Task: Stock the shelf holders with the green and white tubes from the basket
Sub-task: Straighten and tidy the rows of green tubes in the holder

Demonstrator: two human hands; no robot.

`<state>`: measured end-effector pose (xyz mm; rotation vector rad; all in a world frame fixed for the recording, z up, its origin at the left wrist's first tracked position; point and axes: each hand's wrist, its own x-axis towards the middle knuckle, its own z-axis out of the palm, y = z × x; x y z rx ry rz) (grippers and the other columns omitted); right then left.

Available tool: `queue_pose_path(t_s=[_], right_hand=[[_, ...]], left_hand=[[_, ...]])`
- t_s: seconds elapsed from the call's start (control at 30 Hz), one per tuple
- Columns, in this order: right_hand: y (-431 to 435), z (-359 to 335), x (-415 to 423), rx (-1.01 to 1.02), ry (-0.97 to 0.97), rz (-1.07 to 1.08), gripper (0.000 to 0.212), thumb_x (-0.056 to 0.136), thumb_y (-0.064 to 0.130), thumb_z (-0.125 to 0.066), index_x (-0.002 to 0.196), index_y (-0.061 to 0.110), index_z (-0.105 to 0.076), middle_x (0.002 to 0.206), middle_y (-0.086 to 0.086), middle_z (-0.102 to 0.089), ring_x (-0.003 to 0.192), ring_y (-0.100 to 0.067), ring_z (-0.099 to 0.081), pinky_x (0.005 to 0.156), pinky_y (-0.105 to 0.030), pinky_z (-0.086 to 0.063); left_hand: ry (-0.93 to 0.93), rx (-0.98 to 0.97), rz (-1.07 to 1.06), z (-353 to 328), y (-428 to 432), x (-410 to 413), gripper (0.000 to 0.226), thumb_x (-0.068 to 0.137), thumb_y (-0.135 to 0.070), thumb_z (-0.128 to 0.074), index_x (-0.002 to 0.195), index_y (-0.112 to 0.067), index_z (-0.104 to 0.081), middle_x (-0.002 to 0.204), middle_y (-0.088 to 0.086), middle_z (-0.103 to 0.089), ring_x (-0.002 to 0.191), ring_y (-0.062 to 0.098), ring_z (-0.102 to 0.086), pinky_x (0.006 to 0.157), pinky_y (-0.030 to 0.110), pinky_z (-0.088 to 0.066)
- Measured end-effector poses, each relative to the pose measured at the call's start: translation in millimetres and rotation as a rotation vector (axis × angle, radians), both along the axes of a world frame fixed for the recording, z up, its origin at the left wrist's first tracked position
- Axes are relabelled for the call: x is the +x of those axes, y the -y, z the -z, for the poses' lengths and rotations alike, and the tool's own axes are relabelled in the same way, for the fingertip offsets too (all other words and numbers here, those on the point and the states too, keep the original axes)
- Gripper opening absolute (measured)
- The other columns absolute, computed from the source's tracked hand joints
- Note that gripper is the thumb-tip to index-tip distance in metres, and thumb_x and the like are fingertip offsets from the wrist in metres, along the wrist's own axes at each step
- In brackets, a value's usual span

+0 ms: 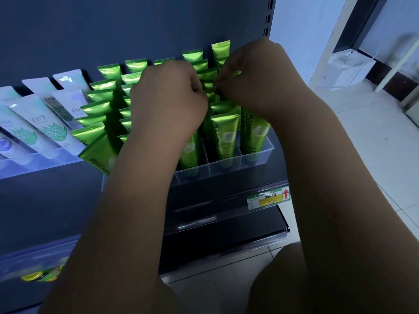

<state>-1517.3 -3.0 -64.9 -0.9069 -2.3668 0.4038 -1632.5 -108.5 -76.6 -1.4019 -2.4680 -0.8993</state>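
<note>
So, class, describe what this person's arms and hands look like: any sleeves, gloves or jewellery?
The left hand and right hand wear no gloves, and no watch or bracelet shows at either wrist. The left forearm and right forearm are uncovered as far as the frame shows, with no sleeve edge in view. Whether rings are worn cannot be told.

Left hand (167,98) and right hand (251,78), fingertips nearly touching, among upright green tubes (225,137) in a clear divided holder (192,177)

Middle green tubes (203,73) hidden behind left hand (167,98) and right hand (251,75), their hold unseen, white tubes (45,123) cut by left edge, price label (268,198) writing blurred, yellow-green item (43,274) below smeared
</note>
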Motion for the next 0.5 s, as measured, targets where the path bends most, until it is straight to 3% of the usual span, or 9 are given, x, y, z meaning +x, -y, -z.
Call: queue_pose_path(t_s=[0.13,0.5], right_hand=[[-3.2,-3.0,-4.0,0.026,0.054,0.003,0.022,0.084,0.018,-0.062,0.092,0.008,-0.079,0.093,-0.012,-0.073,0.090,-0.026,-0.067,0.081,-0.039,-0.058],[-7.6,-1.5,-4.1,0.111,0.088,-0.030,0.023,0.086,0.017,-0.056,0.097,0.010,-0.076,0.097,-0.009,-0.070,0.094,-0.028,-0.064,0.081,-0.041,-0.058]], left_hand=[[0.013,-0.021,-0.001,0.3,-4.3,-1.3,0.020,0.074,-0.022,-0.052,0.081,-0.029,-0.070,0.090,-0.005,-0.071,0.102,0.029,-0.064,0.086,0.049,-0.055],[-0.048,-0.017,0.026,4.2,-8.6,-0.9,0.019,0.082,-0.019,-0.055,0.087,-0.027,-0.072,0.096,-0.001,-0.070,0.106,0.032,-0.060,0.088,0.051,-0.053]])
